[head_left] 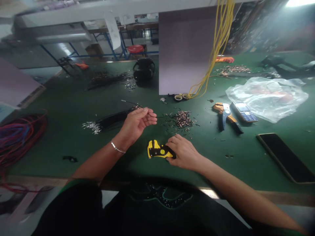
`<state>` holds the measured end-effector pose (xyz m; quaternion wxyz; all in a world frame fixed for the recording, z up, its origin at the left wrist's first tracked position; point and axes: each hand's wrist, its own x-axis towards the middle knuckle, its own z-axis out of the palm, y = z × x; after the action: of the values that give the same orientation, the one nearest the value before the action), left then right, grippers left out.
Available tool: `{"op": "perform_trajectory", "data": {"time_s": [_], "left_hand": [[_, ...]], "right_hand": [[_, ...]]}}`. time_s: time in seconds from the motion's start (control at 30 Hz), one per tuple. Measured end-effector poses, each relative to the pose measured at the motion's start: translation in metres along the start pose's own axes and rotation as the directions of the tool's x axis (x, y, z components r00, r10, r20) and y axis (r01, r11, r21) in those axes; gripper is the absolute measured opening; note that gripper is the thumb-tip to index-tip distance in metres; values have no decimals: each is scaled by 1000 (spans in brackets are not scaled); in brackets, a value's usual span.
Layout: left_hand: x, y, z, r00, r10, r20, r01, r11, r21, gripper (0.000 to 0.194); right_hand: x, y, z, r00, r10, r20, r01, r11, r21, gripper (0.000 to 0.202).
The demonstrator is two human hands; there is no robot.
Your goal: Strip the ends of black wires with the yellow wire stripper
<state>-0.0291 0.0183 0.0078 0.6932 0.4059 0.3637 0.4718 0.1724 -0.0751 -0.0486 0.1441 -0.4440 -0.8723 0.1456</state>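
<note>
A thin black wire with a pale tip passes through the pinched fingers of my left hand. Its other end points right, towards a pile of small copper-coloured and black cut pieces. My right hand is wrapped round the handles of a yellow and black wire stripper, whose jaws point left. Behind my left hand lies a bundle of black wires with silvery ends at its left.
Orange and blue pliers, a keypad phone, a dark smartphone and a clear plastic bag lie right. Yellow wires hang before a pale panel. Red cables are coiled left. Tape rolls sit behind the pile.
</note>
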Motion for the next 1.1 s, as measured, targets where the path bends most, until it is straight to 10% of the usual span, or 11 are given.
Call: {"op": "perform_trajectory", "data": {"time_s": [0.3,0.5,0.6,1.1], "left_hand": [[3,4,-1,997,47,-58,-47,999,-3,13],[4,8,-3,991,113,-65,-112,994,11,14],[2,8,-1,990,114,-87,-114,994,6,14],[-5,-5,12,996,27,-84,-22,998,60,14]], "right_hand": [[3,20,6,919,316,-238,-202,892,405,30],[5,24,-11,829,534,164,-299,177,938,25],[5,22,-19,854,503,134,-139,-28,990,28],[4,26,-27,853,510,-113,64,113,992,45]]}}
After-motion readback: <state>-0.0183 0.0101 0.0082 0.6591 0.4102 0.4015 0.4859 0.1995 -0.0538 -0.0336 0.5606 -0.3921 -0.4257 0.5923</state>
